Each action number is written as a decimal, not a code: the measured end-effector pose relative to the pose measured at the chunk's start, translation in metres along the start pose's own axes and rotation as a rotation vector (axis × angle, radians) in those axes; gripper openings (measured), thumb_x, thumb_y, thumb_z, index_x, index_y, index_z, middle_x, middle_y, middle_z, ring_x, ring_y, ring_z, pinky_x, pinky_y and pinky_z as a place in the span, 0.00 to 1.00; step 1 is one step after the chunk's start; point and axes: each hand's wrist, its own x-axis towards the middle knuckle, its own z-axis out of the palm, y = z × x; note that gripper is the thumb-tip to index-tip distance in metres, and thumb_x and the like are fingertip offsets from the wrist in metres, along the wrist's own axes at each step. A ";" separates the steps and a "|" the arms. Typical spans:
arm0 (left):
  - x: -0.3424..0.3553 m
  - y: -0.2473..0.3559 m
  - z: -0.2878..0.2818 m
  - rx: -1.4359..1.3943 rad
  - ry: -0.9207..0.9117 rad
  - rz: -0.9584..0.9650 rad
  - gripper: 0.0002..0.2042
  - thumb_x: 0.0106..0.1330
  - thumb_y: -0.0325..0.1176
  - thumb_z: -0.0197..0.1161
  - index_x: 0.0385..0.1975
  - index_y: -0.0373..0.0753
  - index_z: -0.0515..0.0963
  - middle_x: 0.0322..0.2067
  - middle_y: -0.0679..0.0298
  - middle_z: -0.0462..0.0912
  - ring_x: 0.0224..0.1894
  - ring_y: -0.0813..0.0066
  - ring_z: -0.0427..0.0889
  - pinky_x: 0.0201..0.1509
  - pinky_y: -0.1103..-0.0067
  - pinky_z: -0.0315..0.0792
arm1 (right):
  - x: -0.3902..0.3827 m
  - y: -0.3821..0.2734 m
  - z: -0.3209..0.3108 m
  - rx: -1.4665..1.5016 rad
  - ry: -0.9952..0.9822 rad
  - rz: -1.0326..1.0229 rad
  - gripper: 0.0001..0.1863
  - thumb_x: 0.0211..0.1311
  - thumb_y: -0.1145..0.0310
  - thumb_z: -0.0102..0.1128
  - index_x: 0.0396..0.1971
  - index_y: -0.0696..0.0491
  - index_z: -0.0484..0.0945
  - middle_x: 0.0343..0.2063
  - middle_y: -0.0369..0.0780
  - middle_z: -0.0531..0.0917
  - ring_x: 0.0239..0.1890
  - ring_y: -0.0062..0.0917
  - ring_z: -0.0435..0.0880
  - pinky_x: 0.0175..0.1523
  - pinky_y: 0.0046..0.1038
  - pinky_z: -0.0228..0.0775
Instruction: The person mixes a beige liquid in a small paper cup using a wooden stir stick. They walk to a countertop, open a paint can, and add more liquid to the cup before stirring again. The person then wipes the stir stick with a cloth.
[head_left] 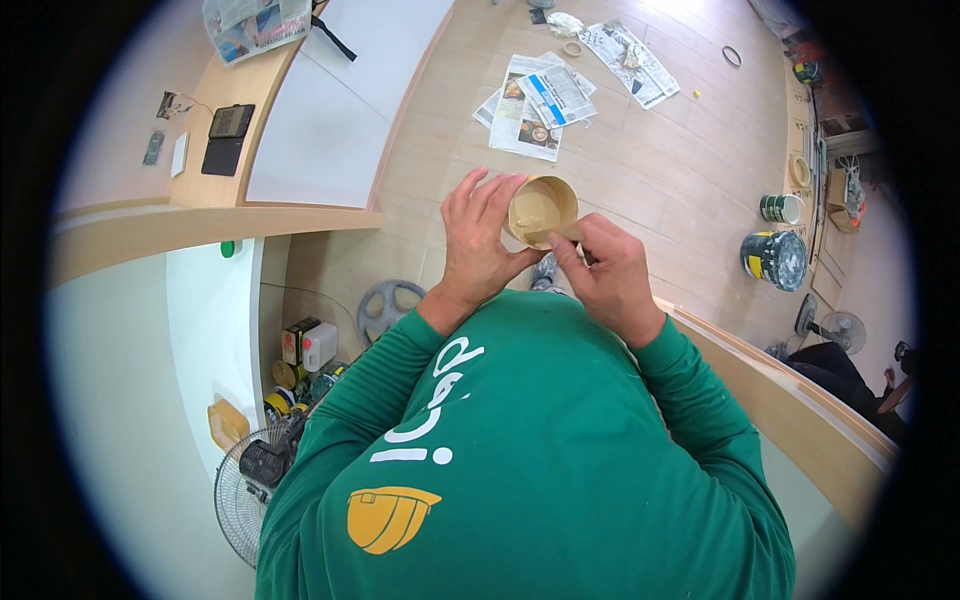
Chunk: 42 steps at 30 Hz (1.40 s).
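Note:
My left hand (480, 235) curls its fingers and thumb around a round cream-coloured container (540, 200), held up in front of my green-sleeved body. A pale paste shows on the inside of the container. At its lower right rim, my right hand (610, 265) pinches a short flat tan tool (558, 236), whose end reaches into the container; what kind of tool it is, I cannot make out clearly.
Newspapers (525, 140) lie on the floor ahead. Paint buckets (772, 260) stand at the right, near a fan (840, 330) and a person in dark clothing (840, 380). A wooden counter (215, 220) runs along the left. Another fan (240, 500) and containers (318, 345) are at lower left.

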 end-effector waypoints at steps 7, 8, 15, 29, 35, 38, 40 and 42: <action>0.001 0.001 0.001 0.024 0.009 -0.013 0.49 0.43 0.40 0.90 0.72 0.45 0.76 0.66 0.61 0.81 0.76 0.46 0.69 0.78 0.53 0.61 | 0.009 0.017 -0.008 -0.126 0.172 -0.099 0.04 0.64 0.73 0.75 0.37 0.53 0.89 0.33 0.42 0.87 0.34 0.40 0.88 0.39 0.39 0.81; 0.001 0.001 0.001 0.023 0.007 -0.015 0.49 0.43 0.40 0.90 0.71 0.45 0.76 0.66 0.62 0.81 0.76 0.46 0.70 0.78 0.53 0.61 | 0.010 0.016 -0.008 -0.143 0.179 -0.133 0.05 0.63 0.73 0.75 0.37 0.52 0.89 0.33 0.42 0.87 0.34 0.40 0.88 0.39 0.38 0.81; -0.001 -0.003 0.003 0.001 0.002 0.003 0.48 0.45 0.42 0.90 0.72 0.45 0.76 0.66 0.62 0.81 0.75 0.47 0.69 0.77 0.52 0.60 | -0.002 0.003 -0.003 -0.165 0.004 -0.340 0.08 0.65 0.76 0.75 0.43 0.53 0.90 0.35 0.42 0.88 0.36 0.38 0.89 0.38 0.37 0.83; -0.002 -0.004 0.003 0.003 0.001 0.016 0.48 0.46 0.45 0.90 0.72 0.45 0.76 0.66 0.62 0.81 0.76 0.48 0.69 0.76 0.51 0.60 | 0.002 0.001 0.003 -0.005 0.013 -0.024 0.05 0.63 0.71 0.76 0.37 0.54 0.89 0.31 0.43 0.86 0.33 0.40 0.87 0.37 0.39 0.80; 0.001 0.001 0.001 0.036 0.010 0.009 0.49 0.42 0.39 0.90 0.71 0.44 0.77 0.65 0.60 0.82 0.74 0.45 0.72 0.76 0.53 0.63 | 0.016 0.016 -0.019 -0.072 0.080 -0.030 0.05 0.64 0.72 0.74 0.38 0.54 0.89 0.30 0.43 0.85 0.33 0.40 0.87 0.38 0.38 0.79; 0.001 0.000 0.002 0.033 0.010 0.011 0.49 0.41 0.39 0.90 0.71 0.44 0.77 0.65 0.60 0.82 0.74 0.45 0.73 0.76 0.53 0.63 | 0.017 0.015 -0.019 -0.181 0.115 -0.153 0.04 0.63 0.72 0.74 0.37 0.52 0.89 0.30 0.42 0.85 0.33 0.39 0.87 0.37 0.38 0.80; 0.001 0.001 0.002 0.028 0.006 0.016 0.49 0.41 0.39 0.90 0.71 0.44 0.77 0.65 0.60 0.82 0.74 0.45 0.72 0.77 0.53 0.63 | 0.011 0.012 -0.012 -0.302 0.089 -0.271 0.04 0.62 0.73 0.74 0.36 0.51 0.89 0.30 0.41 0.85 0.34 0.39 0.87 0.36 0.39 0.80; 0.000 -0.003 0.005 0.020 0.011 0.015 0.49 0.43 0.43 0.90 0.72 0.45 0.76 0.65 0.61 0.81 0.75 0.46 0.70 0.76 0.52 0.61 | 0.006 0.009 -0.003 -0.251 0.079 -0.274 0.04 0.61 0.73 0.75 0.35 0.50 0.89 0.30 0.40 0.85 0.34 0.38 0.87 0.35 0.39 0.81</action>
